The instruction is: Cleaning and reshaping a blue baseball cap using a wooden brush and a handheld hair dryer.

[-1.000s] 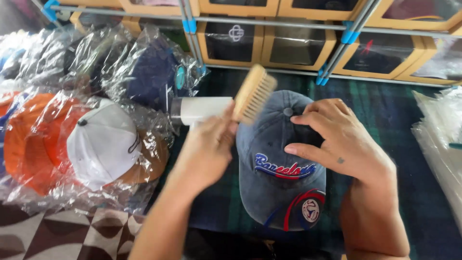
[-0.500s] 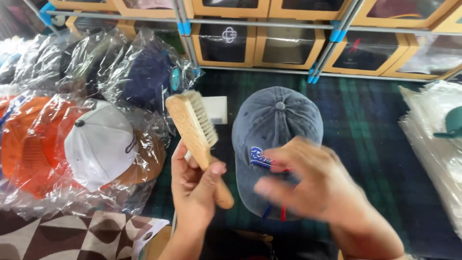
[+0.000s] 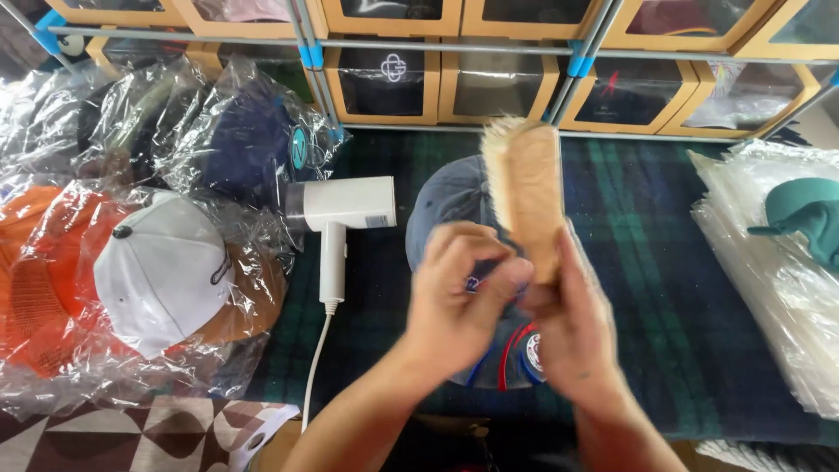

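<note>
Right now both hands meet at the lower end of a wooden brush (image 3: pixel 528 194), a long flat paddle of pale grain with a fringe of light bristles showing along its left edge and top. The left hand (image 3: pixel 459 301) has its fingers curled around the handle end, thumb and fingertips pressed against the wood; the right hand (image 3: pixel 568 328) is closed on the same end from the other side, palm against the handle. Both are blurred, so the exact finger placement cannot be told. The brush stands upright above the grip.

Directly beneath the grip lies a faded blue-grey cap (image 3: pixel 441 205), soft washed cloth with a rounded crown and a brim edged in red and blue. It rests on a dark plaid cloth (image 3: pixel 664 288) of green and navy.

Left of the grip lies a smooth white hair dryer (image 3: pixel 341 214), its cord trailing down. Further left sits a white cap (image 3: pixel 157 267) in crinkled clear plastic, among other bagged caps. Right of the grip is a stack of clear bags (image 3: pixel 769 280). Beyond the brush stand cardboard boxes (image 3: pixel 389 61) with clear windows.
</note>
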